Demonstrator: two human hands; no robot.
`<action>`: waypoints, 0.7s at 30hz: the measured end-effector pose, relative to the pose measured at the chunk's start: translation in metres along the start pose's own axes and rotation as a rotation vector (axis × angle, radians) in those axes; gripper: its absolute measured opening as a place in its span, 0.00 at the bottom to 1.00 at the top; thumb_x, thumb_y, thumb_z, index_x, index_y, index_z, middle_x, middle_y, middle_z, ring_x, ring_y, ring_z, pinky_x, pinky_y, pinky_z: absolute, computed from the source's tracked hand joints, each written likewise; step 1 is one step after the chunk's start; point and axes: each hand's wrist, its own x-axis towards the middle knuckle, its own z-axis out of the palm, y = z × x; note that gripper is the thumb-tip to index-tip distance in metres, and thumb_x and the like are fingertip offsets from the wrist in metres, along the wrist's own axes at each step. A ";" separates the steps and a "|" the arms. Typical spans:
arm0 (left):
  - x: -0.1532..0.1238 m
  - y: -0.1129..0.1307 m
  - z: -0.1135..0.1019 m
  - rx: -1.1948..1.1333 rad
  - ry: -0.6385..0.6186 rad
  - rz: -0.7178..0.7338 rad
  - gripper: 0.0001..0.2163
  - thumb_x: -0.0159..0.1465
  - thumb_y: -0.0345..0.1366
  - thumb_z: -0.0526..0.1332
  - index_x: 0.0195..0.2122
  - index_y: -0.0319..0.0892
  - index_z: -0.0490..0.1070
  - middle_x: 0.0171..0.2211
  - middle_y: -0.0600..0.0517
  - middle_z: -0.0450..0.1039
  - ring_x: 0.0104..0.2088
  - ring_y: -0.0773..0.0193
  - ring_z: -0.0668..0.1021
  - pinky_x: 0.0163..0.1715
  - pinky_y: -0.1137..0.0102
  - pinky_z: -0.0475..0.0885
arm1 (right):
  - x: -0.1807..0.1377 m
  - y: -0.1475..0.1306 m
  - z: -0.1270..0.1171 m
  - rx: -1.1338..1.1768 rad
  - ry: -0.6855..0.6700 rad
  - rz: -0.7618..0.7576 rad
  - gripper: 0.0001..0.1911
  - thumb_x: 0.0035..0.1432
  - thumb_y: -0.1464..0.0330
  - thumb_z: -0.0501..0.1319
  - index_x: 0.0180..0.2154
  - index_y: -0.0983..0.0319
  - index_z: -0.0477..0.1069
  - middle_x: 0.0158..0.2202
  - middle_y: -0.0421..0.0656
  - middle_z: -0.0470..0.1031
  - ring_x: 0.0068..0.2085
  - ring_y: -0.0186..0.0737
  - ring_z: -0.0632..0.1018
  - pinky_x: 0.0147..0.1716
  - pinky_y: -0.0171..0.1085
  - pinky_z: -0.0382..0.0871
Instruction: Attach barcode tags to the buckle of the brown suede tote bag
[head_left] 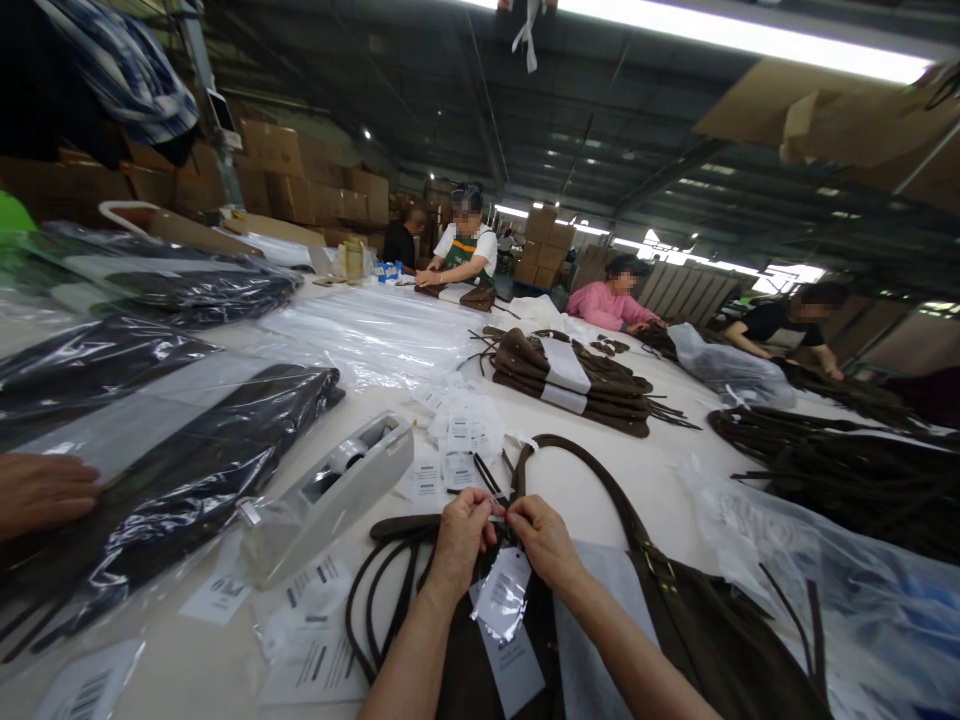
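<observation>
My left hand [463, 538] and my right hand [546, 542] meet over a dark brown bag [720, 620], both with fingers pinched together. Something small and pale shows between the fingertips, too small to name. Just below them hangs a hang tag [504, 592] in a shiny clear sleeve. Under it lies a larger grey tag [514, 665], on the bag. The bag's long strap [592, 458] loops up beyond my right hand, with a brass buckle [660, 568] at its lower end. Thin dark cords curl to the left of my left wrist.
A tape dispenser [337, 500] stands left of my hands, among loose printed labels [465, 425]. Plastic-wrapped dark bags [172, 440] lie at left, under another person's hand [45, 492]. Stacked brown bags [570, 375] and clear plastic sleeves [375, 330] lie ahead. Several people work across the table.
</observation>
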 end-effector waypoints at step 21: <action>-0.002 -0.002 0.000 0.087 0.033 0.016 0.09 0.53 0.39 0.55 0.27 0.39 0.67 0.10 0.60 0.60 0.12 0.75 0.60 0.12 0.79 0.54 | -0.001 0.002 0.008 -0.058 0.032 -0.017 0.07 0.51 0.71 0.50 0.26 0.61 0.65 0.28 0.41 0.68 0.33 0.36 0.69 0.33 0.34 0.62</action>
